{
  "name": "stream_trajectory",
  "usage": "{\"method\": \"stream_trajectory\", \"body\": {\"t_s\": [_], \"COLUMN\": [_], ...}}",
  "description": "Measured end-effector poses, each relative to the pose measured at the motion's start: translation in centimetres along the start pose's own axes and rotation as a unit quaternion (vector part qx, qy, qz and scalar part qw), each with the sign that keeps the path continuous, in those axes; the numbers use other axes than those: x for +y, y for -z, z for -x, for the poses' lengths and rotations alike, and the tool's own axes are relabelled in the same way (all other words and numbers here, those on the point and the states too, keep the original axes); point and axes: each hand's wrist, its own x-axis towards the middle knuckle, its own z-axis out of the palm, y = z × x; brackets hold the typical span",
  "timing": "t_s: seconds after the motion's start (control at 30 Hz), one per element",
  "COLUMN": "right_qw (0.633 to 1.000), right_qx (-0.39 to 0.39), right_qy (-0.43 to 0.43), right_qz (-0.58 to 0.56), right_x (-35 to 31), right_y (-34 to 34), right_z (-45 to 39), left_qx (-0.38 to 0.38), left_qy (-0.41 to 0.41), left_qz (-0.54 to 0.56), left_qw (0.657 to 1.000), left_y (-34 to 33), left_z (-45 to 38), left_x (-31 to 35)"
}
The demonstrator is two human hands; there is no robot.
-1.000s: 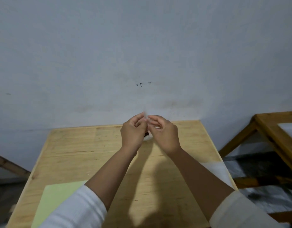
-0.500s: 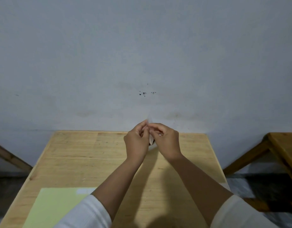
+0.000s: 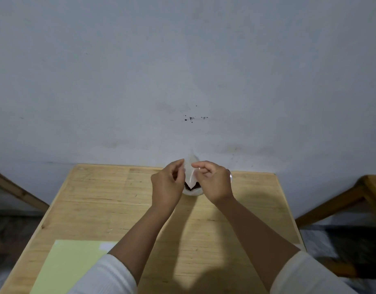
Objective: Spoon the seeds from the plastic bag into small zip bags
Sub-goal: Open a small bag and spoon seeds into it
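Two hands holding a clear plastic bag of dark seeds above the far edge of a wooden table.

A pale grey wall point(image 3: 183, 71), marked by a small cluster of dark specks point(image 3: 191, 119), fills the upper field; below it lies the wooden table point(image 3: 102, 200), with a light green sheet point(image 3: 68, 266) at its near left corner and wooden furniture frames point(image 3: 335, 206) to either side. Both forearms, in white sleeves point(image 3: 106, 276), reach to the table's far edge. The left hand point(image 3: 167, 185) and right hand point(image 3: 213, 183) each pinch one side of the top of the plastic bag point(image 3: 191, 177) between curled fingers and thumb, holding its mouth slightly spread. Dark seeds point(image 3: 190, 186) sit in the bag's lower part, between the hands.
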Motion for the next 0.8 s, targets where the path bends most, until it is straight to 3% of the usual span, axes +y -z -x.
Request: {"method": "stream_trajectory", "body": {"t_s": [0.17,0.27,0.37,0.47,0.57,0.8], "right_qw": [1.0,0.999,0.996,0.993,0.995,0.991], "right_qx": [-0.025,-0.044,-0.085,-0.116,-0.086,-0.088], "right_qy": [0.009,0.014,0.026,0.029,0.029,-0.012], "right_qz": [0.002,0.0,0.002,0.015,0.03,-0.097], "right_x": [0.1,0.0,-0.2,-0.5,-0.4,-0.1], "right_y": [-0.1,0.1,-0.4,-0.7,-0.9,-1.3], "right_z": [-0.1,0.1,0.4,0.7,0.5,0.4], "left_qx": [-0.115,-0.208,-0.248,-0.225,-0.175,-0.145], "left_qy": [-0.058,-0.093,-0.129,-0.143,-0.148,-0.184], "left_qz": [0.058,0.012,-0.013,-0.028,-0.043,-0.071], "left_qw": [0.99,0.974,0.96,0.964,0.972,0.97], "left_y": [1.1,1.8,1.9,2.0,2.5,3.1], "left_z": [0.5,0.4,-0.1,-0.2,-0.3,-0.6], "left_x": [-1.9,-3.3,-3.6,-3.7,-3.8,-3.9]}}
